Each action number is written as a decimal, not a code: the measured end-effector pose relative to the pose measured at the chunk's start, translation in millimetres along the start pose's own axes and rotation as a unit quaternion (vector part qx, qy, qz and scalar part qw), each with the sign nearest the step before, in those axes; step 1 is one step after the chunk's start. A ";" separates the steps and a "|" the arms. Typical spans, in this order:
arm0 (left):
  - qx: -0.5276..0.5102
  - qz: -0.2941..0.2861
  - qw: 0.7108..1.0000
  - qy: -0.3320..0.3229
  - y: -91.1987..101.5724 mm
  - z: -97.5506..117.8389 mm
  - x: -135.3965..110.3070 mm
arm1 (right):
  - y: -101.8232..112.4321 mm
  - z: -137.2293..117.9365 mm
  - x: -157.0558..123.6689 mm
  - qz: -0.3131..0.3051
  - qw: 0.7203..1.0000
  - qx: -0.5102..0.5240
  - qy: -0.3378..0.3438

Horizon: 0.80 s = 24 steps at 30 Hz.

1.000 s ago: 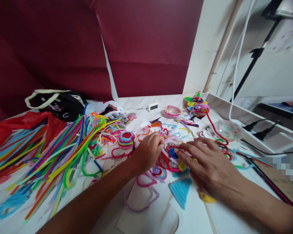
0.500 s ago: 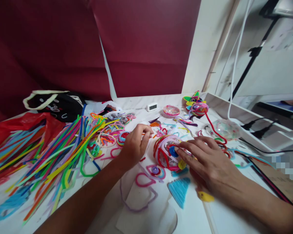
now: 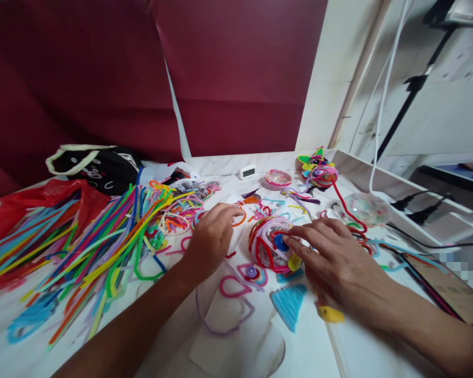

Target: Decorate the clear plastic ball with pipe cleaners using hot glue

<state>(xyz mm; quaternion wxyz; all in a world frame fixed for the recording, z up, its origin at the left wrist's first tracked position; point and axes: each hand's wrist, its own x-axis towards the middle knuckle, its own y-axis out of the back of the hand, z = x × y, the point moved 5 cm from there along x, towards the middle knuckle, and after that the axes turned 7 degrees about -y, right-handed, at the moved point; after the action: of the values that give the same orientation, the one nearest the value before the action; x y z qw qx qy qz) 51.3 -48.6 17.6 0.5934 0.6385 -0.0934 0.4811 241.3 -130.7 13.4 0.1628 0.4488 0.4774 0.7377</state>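
A clear ball (image 3: 268, 257) wrapped in red, pink and lilac pipe cleaners sits on the table. My right hand (image 3: 333, 257) grips its right side, fingertips against a blue coil (image 3: 279, 242) with a yellow coil (image 3: 294, 262) just below. To the ball's left, my left hand (image 3: 209, 240) hovers with fingers stretched forward and nothing visible in them. Past its fingertips shows an orange pipe cleaner loop (image 3: 242, 216). In front of the ball lie a purple-centred coil piece (image 3: 252, 272), a pink loop (image 3: 234, 287), a blue fan-shaped piece (image 3: 289, 305) and a small yellow piece (image 3: 331, 314).
Loose pipe cleaners (image 3: 98, 252) spread over the left side by a red plastic bag (image 3: 92, 197). Behind are a black bag (image 3: 98, 170), a small digital clock (image 3: 246, 172), a clear half-shell (image 3: 278, 179) and a decorated ball figure (image 3: 321, 173). A clear dome (image 3: 366, 208) stands right, near cables.
My left hand has drawn slightly back and left, its fingers going from a pinch to stretched out. My right hand keeps its place on the ball. The view has shifted slightly.
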 end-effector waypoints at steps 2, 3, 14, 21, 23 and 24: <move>-0.055 -0.011 0.998 -0.023 -7.7 17.1 -1.4 | 0.0 -0.4 0.2 -0.002 1.000 -0.001 -0.002; -0.070 -0.017 0.997 -0.029 -11.6 23.8 -2.2 | 0.1 -0.5 0.1 -0.003 1.000 -0.001 -0.002; -0.003 0.001 0.981 -0.195 -27.0 44.9 -18.7 | 0.5 -0.2 -0.3 0.010 1.000 0.007 0.010; 0.009 0.002 0.980 -0.198 -31.4 43.8 -22.0 | 1.5 0.2 -0.7 0.004 1.000 0.014 0.013; 0.009 0.006 0.980 -0.198 -31.8 43.5 -22.8 | 2.3 2.1 -1.2 -0.005 0.999 0.031 0.006; 0.010 0.008 0.980 -0.199 -32.1 43.5 -23.1 | 3.1 3.2 -1.4 -0.006 0.999 0.041 0.003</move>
<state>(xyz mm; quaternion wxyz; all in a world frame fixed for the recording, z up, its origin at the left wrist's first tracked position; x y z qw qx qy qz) 83.3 -87.0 -13.3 0.5529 0.7266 -0.2095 0.3501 245.3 -131.3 15.8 0.1470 0.4500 0.5105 0.7178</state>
